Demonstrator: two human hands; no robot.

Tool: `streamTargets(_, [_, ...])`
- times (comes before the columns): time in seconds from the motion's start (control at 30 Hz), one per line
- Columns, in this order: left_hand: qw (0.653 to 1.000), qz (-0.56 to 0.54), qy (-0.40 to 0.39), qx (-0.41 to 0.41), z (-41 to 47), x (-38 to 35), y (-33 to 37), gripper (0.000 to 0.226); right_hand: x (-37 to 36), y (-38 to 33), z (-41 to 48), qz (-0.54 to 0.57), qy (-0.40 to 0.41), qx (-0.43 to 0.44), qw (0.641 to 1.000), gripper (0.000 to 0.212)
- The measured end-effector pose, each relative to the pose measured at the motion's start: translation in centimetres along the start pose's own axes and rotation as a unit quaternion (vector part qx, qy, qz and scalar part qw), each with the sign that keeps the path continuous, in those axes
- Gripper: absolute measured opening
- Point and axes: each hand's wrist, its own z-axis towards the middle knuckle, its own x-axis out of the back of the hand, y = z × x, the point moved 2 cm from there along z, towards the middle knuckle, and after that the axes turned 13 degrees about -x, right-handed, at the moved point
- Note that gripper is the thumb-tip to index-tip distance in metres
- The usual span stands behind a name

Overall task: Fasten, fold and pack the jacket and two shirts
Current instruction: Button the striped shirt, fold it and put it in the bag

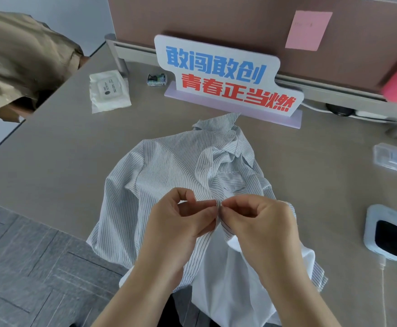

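A white shirt with thin dark stripes lies face up on the grey table, collar toward the sign, its hem hanging over the near edge. My left hand and my right hand meet at the shirt's front placket, each pinching one edge of it between thumb and fingers. A plain white garment lies under the striped shirt at the near edge. A khaki garment is draped at the far left, off the table.
A standing sign with blue and red characters is behind the shirt. A white packet and a small box lie at the back left. A clear plastic case and a white device with a cable sit at the right.
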Motion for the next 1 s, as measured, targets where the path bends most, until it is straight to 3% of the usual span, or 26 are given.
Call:
streamTargets(0.23, [0.995,0.094,-0.014,-0.039,-0.4,-0.2,-0.1,0.029,-0.2,-0.3,-0.5,-0.023,0.024,0.018,0.999,0.03])
streamTargets(0.4, [0.993,0.112,-0.012,-0.046,-0.3,-0.2,0.0,0.027,0.2,-0.5,-0.6,0.015,-0.02,-0.006,1.0,0.028])
streamTargets(0.83, [0.994,0.101,-0.012,-0.036,0.5,0.1,-0.4,0.028,0.2,0.2,0.2,0.035,-0.034,-0.003,0.999,0.02])
streamTargets(1.0, [0.979,0.19,-0.023,-0.07,0.6,0.4,-0.3,0.025,-0.2,0.1,0.1,-0.003,-0.028,-0.009,1.0,0.019])
